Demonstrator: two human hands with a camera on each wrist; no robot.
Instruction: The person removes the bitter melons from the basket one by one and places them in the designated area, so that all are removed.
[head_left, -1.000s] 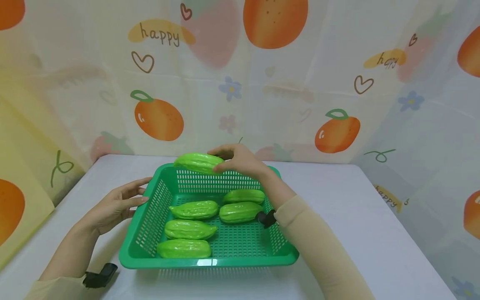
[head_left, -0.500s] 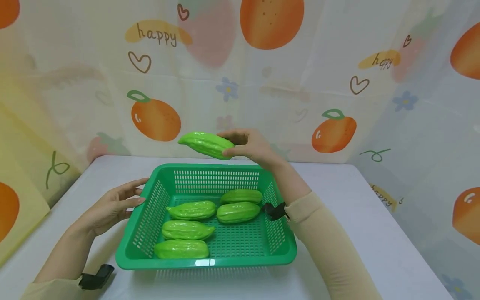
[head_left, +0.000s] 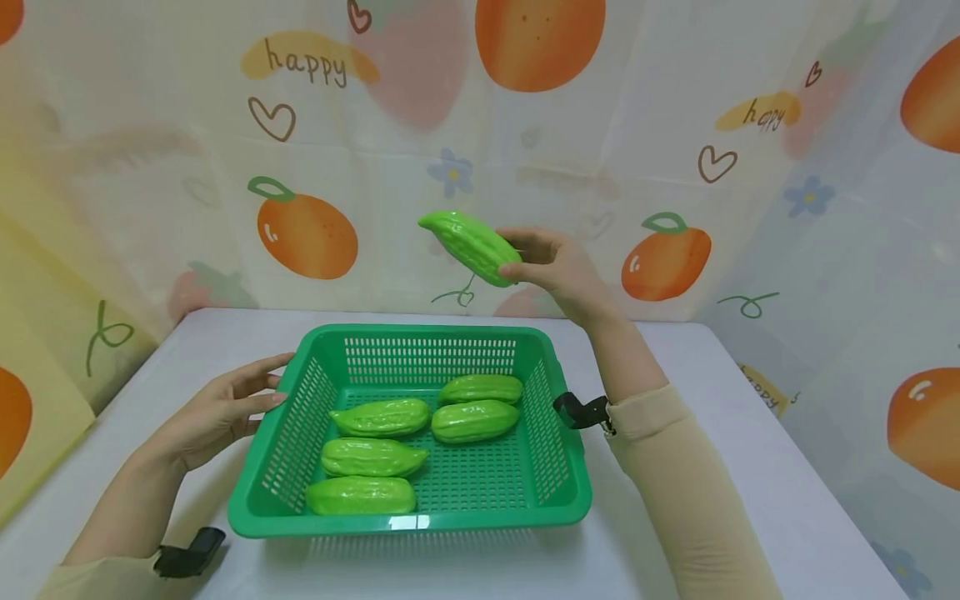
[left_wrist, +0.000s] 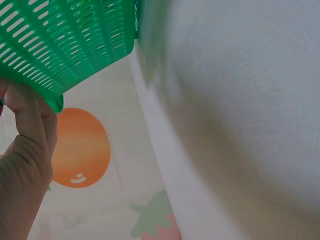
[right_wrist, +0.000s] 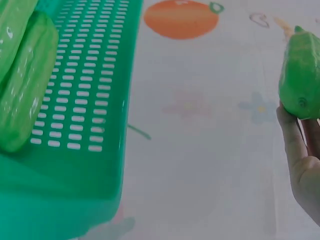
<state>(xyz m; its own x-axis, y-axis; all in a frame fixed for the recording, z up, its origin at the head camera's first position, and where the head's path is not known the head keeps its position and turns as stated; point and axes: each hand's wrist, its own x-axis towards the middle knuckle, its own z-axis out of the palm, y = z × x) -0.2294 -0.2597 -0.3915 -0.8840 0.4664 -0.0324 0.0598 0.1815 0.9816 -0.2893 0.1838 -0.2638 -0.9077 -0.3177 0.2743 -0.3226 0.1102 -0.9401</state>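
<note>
Up above the back right of the basket, my right hand (head_left: pixel 566 271) pinches a bright green bitter melon (head_left: pixel 471 247) by one end, its pointed tip tilted up to the left. The right wrist view shows the held bitter melon (right_wrist: pixel 301 75) at the right edge, with the fingers beneath it. My left hand (head_left: pixel 217 417) rests its loosely bent fingers against the outer left rim of the green plastic basket (head_left: pixel 408 523). Inside the basket lie several more bitter melons (head_left: pixel 367 497), three on the left and the others toward the back right.
The basket stands on a white-covered table (head_left: pixel 675 417). Behind it hangs a fruit-print curtain (head_left: pixel 525 158), and a yellow panel (head_left: pixel 45 350) borders the left side. A black wrist camera (head_left: pixel 581 410) on the right wrist overlaps the basket's right rim.
My right hand has lifted the bitter melon from the basket's back rim up and to the right, tilting it more steeply. My left hand stays at the left rim.
</note>
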